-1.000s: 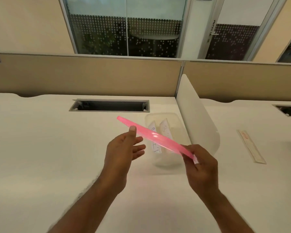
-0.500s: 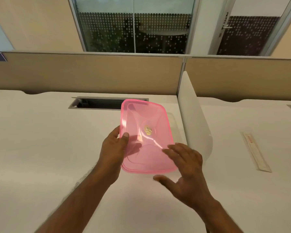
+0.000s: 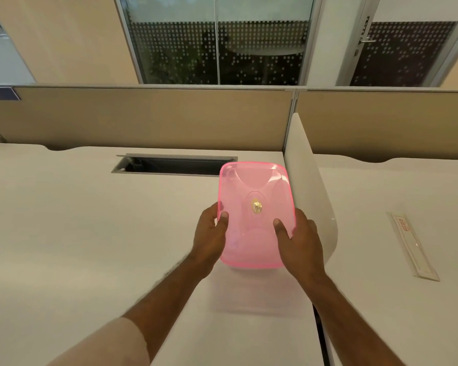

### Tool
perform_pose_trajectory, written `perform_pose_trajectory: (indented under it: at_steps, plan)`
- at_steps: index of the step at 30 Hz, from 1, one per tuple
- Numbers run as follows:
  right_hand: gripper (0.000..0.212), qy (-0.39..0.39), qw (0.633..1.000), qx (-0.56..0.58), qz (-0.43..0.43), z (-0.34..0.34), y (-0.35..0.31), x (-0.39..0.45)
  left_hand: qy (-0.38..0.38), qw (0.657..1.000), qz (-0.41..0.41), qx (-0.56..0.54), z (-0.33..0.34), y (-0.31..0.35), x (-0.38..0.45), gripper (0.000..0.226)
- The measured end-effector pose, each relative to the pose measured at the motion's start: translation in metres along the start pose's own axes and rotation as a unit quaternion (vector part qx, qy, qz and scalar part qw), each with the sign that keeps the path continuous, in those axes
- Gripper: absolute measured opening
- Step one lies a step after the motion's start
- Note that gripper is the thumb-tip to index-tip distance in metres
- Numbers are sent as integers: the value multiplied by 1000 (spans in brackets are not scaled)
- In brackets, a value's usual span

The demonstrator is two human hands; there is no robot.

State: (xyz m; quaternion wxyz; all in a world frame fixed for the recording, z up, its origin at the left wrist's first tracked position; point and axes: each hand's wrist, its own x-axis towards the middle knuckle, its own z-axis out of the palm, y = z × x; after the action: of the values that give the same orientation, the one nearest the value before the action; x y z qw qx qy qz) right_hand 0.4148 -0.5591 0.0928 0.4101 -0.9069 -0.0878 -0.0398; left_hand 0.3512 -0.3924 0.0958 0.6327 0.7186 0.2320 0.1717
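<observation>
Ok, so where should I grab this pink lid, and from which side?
Take the pink lid by its long edges, near your end: left hand from the left, right hand from the right, thumbs on top. It is broad and flat, so a two-sided pinch should keep it level; the white divider crowds its right side.

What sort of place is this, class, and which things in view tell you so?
Probably an open-plan office: white desks divided by tan partition panels, a cable slot sunk in one desk, and a numbered plate on the partition.
</observation>
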Motion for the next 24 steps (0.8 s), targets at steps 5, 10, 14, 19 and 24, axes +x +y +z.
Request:
perform_pose_trajectory:
  at_steps: [5, 10, 14, 19, 24]
  plan:
    - [56, 16, 993, -114, 2, 14, 5, 10, 9, 997, 28, 66, 7, -14, 14, 34]
    - [54, 10, 989, -144, 24, 24, 8, 18, 5, 997, 13, 76, 13, -25, 26, 33]
    - [49, -13, 994, -98, 42, 31, 9, 24, 6, 996, -10, 90, 15, -31, 36, 34]
    - [48, -22, 996, -69, 54, 34, 10, 28, 8, 995, -29, 95, 16, -36, 47, 36]
    - [49, -18, 995, -78, 52, 35, 12, 26, 4, 997, -39, 73, 12, -42, 50, 36]
